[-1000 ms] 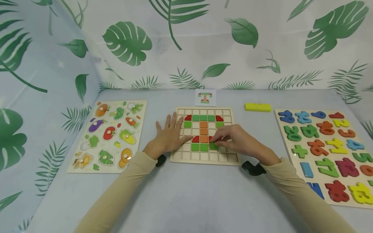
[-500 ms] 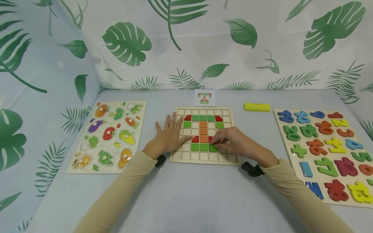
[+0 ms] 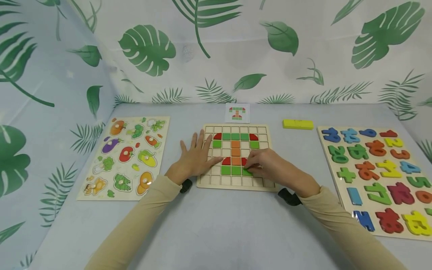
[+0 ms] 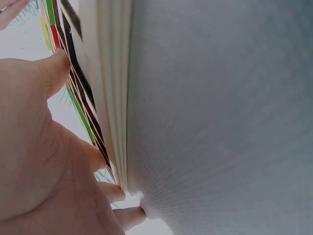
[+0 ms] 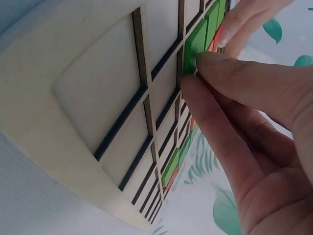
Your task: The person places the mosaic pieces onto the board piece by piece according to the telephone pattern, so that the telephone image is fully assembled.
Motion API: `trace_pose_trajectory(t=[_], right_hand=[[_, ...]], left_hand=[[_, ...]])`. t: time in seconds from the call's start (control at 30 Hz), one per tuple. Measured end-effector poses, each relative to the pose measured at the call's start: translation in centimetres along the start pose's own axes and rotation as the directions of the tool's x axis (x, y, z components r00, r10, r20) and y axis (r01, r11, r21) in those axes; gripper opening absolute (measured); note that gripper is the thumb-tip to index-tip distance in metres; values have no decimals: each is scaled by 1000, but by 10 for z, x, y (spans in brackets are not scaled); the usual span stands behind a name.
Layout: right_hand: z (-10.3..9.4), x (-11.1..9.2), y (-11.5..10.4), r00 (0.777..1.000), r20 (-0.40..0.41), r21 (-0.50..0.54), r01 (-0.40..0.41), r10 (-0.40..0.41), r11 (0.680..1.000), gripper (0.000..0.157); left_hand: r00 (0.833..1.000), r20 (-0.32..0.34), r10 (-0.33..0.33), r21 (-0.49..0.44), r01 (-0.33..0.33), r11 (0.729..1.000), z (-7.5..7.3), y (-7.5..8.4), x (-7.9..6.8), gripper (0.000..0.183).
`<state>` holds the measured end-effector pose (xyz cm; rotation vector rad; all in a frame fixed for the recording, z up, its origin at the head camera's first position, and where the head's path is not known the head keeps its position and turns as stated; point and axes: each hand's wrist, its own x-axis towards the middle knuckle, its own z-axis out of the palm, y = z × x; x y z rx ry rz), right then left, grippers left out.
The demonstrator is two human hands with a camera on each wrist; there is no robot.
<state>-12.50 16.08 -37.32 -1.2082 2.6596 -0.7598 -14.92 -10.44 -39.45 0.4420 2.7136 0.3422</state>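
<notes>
A wooden grid board (image 3: 216,181) lies mid-table, bearing red quarter-round, green square and orange square tiles. My left hand (image 3: 195,159) rests spread on its left edge; in the left wrist view the thumb (image 4: 58,68) lies over the board's face. At the lower right of the pattern, my right hand (image 3: 270,165) pinches a green square tile (image 3: 247,171) at the right end of the bottom green row. Up close in the right wrist view, thumb and forefinger touch the near end of that tile (image 5: 195,41), which sits in its cell or nearly so.
Behind the board lies a small card (image 3: 237,113) printed with a similar pattern. A yellow block (image 3: 298,124) is to its right. A vegetable puzzle (image 3: 124,159) lies at left, a number puzzle (image 3: 366,176) at right. A leaf-print cloth (image 3: 216,67) hangs behind.
The green square tile has gone from tilted under my right fingers to lying about level in the bottom row. My right hand has shifted only slightly; the left hand stays put.
</notes>
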Motion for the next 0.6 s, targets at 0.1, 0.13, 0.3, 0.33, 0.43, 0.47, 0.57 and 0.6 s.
trace_pose_trajectory(t=[0.1, 0.13, 0.3, 0.33, 0.43, 0.47, 0.57, 0.6], right_hand=[[1, -1, 0, 1000, -10, -8, 11, -11, 1000, 14], [1, -1, 0, 1000, -11, -6, 14, -14, 1000, 14], [-2, -1, 3, 1000, -1, 36, 31, -31, 999, 13], [-3, -1, 4, 1000, 4, 53, 29, -30, 998, 13], [-9, -1, 6, 1000, -7, 88, -1, 2, 996, 15], [-12, -1, 7, 1000, -15, 97, -21, 22, 995, 16], [-23, -1, 9, 995, -63, 122, -63, 71, 991, 23], [-27, -1, 11, 993, -86, 125, -73, 84, 989, 27]], left_hand=[[1000, 0, 3, -1, -3, 1000, 0, 0, 0, 94], [1000, 0, 4, -2, -4, 1000, 0, 1, 0, 94], [1000, 1, -2, 6, 2, 1000, -1, 2, 0, 94], [1000, 1, -4, 8, 4, 1000, -1, 2, 0, 94], [1000, 2, -7, 8, 7, 1000, -1, 1, 1, 94], [1000, 7, -9, 6, 9, 1000, -2, 1, 1, 94], [999, 32, -6, -13, 6, 1000, -6, -1, 0, 93], [999, 40, 0, -18, 0, 1000, -8, -1, 0, 93]])
